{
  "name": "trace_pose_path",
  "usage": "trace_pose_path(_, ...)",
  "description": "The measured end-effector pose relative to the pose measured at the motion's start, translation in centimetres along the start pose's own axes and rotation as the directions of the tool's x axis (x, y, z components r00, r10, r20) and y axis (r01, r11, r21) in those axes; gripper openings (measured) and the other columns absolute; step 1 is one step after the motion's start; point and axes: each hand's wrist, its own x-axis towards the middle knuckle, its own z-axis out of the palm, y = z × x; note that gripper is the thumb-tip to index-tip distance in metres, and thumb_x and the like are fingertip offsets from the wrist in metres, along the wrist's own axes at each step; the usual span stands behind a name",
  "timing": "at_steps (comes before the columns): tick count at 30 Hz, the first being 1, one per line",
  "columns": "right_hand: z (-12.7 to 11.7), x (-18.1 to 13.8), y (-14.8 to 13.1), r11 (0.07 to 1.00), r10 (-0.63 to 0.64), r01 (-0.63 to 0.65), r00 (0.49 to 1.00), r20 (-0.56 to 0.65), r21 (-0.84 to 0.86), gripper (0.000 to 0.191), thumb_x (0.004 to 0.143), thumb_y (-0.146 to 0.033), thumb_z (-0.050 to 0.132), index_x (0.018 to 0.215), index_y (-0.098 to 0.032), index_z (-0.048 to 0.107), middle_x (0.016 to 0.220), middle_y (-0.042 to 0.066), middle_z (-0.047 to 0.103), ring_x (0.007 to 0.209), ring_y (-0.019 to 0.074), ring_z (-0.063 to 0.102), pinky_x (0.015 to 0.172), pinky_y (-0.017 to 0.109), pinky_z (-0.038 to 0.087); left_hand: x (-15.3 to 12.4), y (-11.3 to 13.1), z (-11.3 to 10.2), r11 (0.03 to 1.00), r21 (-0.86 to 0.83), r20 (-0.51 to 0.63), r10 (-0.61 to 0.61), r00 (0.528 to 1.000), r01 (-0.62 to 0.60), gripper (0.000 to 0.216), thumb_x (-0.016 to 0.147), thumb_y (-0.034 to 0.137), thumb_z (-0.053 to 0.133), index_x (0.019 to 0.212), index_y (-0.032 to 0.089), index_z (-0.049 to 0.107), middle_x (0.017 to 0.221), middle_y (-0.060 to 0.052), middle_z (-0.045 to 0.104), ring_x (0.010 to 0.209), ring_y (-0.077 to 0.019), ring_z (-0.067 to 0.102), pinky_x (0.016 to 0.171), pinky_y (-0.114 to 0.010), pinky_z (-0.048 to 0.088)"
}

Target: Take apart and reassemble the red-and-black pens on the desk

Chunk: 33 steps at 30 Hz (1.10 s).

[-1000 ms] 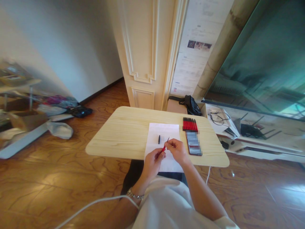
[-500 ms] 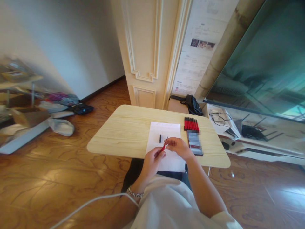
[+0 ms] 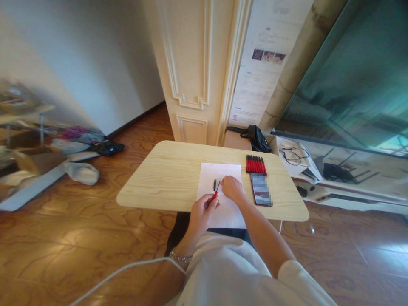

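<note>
My left hand (image 3: 201,212) is closed around a thin red pen (image 3: 215,194) with its dark tip pointing up and away, held over a white sheet of paper (image 3: 219,172). My right hand (image 3: 232,188) rests on the paper with its fingers curled, fingertips close to the pen tip and a small black pen cap (image 3: 214,184) lying on the sheet. Whether it pinches anything is unclear. A row of several red-and-black pens (image 3: 255,164) lies just right of the paper.
A phone (image 3: 261,189) lies face up below the pen row on the light wooden table (image 3: 159,178). A black bag (image 3: 257,139) sits behind the table. A TV stand with cables (image 3: 295,157) is at right; clutter lies on the floor at left (image 3: 79,172).
My right hand has moved up and left from near the pen's middle to the paper by the black cap. The left hand keeps holding the red pen.
</note>
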Motion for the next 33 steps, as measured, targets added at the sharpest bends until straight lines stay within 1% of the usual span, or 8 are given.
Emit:
trace_pose_path(3, -0.7, -0.1, 0.7, 0.926, -0.023, 0.034, 0.999, -0.033, 0.376, 0.018, 0.081, -0.024, 0.049, 0.089, -0.015, 0.062, 0.081, 0.008, 0.065, 0.076, 0.0174, 0.058, 0.066, 0.028, 0.042, -0.1, 0.0, 0.2, 1.0, 0.002, -0.003, -0.003, 1.0, 0.003, 0.032, 0.081, 0.039, 0.059, 0.101, 0.015, 0.063, 0.087, -0.008, 0.07, 0.078, -0.0193, 0.067, 0.075, -0.032, 0.053)
trace_pose_path(7, -2.8, -1.6, 0.7, 0.551, -0.045, 0.073, 0.997, -0.057, 0.831, 0.027, 0.081, -0.032, 0.05, 0.102, -0.017, 0.059, 0.078, 0.003, 0.062, 0.062, 0.0113, 0.052, 0.051, 0.021, 0.036, -0.3, 0.2, 0.6, 1.0, 0.025, 0.013, -0.008, 1.0, 0.007, 0.033, 0.082, 0.04, 0.058, 0.102, 0.014, 0.063, 0.087, -0.008, 0.07, 0.08, -0.0196, 0.067, 0.077, -0.032, 0.053)
trace_pose_path(10, -4.7, -3.0, -0.1, 0.349, -0.004, 0.072, 0.997, -0.075, 0.934, 0.029, 0.076, -0.04, 0.059, 0.096, -0.019, 0.058, 0.079, 0.003, 0.062, 0.062, 0.0105, 0.051, 0.049, 0.02, 0.035, -0.5, 0.5, 1.0, 0.999, 0.05, 0.023, -0.009, 1.0, 0.008, 0.034, 0.081, 0.04, 0.058, 0.103, 0.014, 0.063, 0.087, -0.008, 0.07, 0.081, -0.0196, 0.067, 0.078, -0.032, 0.052)
trace_pose_path(13, -5.9, -4.0, -0.8, 0.275, 0.036, 0.065, 0.996, -0.078, 0.959, 0.031, 0.072, -0.042, 0.065, 0.091, -0.018, 0.056, 0.079, 0.004, 0.063, 0.06, 0.0102, 0.05, 0.048, 0.02, 0.035, -0.6, 0.7, 1.2, 0.997, 0.073, 0.03, -0.008, 1.0, 0.005, 0.033, 0.081, 0.04, 0.058, 0.102, 0.015, 0.064, 0.086, -0.008, 0.07, 0.08, -0.019, 0.067, 0.077, -0.031, 0.052)
trace_pose_path(17, -6.2, -4.4, -1.2, 0.241, 0.031, 0.09, 0.994, -0.101, 0.966, 0.03, 0.071, -0.04, 0.067, 0.089, -0.018, 0.056, 0.078, 0.004, 0.064, 0.057, 0.0092, 0.048, 0.046, 0.02, 0.032, -0.7, 0.8, 1.2, 0.996, 0.089, 0.043, 0.004, 0.999, -0.008, 0.032, 0.082, 0.039, 0.058, 0.103, 0.015, 0.064, 0.086, -0.007, 0.07, 0.079, -0.0187, 0.066, 0.075, -0.03, 0.052)
trace_pose_path(21, -6.1, -4.6, -1.2, 0.262, 0.009, 0.103, 0.994, -0.11, 0.959, 0.028, 0.072, -0.039, 0.066, 0.09, -0.018, 0.056, 0.078, 0.004, 0.065, 0.056, 0.0092, 0.048, 0.046, 0.021, 0.03, -0.6, 0.8, 1.2, 0.995, 0.098, 0.047, -0.002, 0.999, -0.002, 0.033, 0.082, 0.04, 0.057, 0.104, 0.016, 0.063, 0.088, -0.007, 0.07, 0.08, -0.0189, 0.066, 0.076, -0.03, 0.051)
trace_pose_path(28, -5.8, -4.7, -1.1, 0.379, -0.006, 0.119, 0.992, -0.126, 0.918, 0.03, 0.074, -0.04, 0.064, 0.093, -0.017, 0.058, 0.081, 0.006, 0.067, 0.058, 0.0116, 0.052, 0.048, 0.022, 0.035, -0.6, 0.6, 1.1, 0.994, 0.11, 0.041, -0.002, 0.999, -0.003, 0.033, 0.082, 0.04, 0.057, 0.104, 0.016, 0.064, 0.087, -0.007, 0.07, 0.079, -0.0187, 0.066, 0.075, -0.03, 0.052)
trace_pose_path(33, -5.7, -4.7, -1.0, 0.54, -0.057, 0.197, 0.978, -0.198, 0.818, 0.026, 0.074, -0.038, 0.064, 0.089, -0.017, 0.063, 0.078, 0.007, 0.068, 0.068, 0.0158, 0.059, 0.06, 0.027, 0.043, -0.7, 0.7, 1.1, 0.996, 0.087, 0.037, -0.009, 0.999, 0.006, 0.033, 0.082, 0.039, 0.057, 0.104, 0.016, 0.064, 0.087, -0.007, 0.07, 0.08, -0.0188, 0.066, 0.075, -0.03, 0.051)
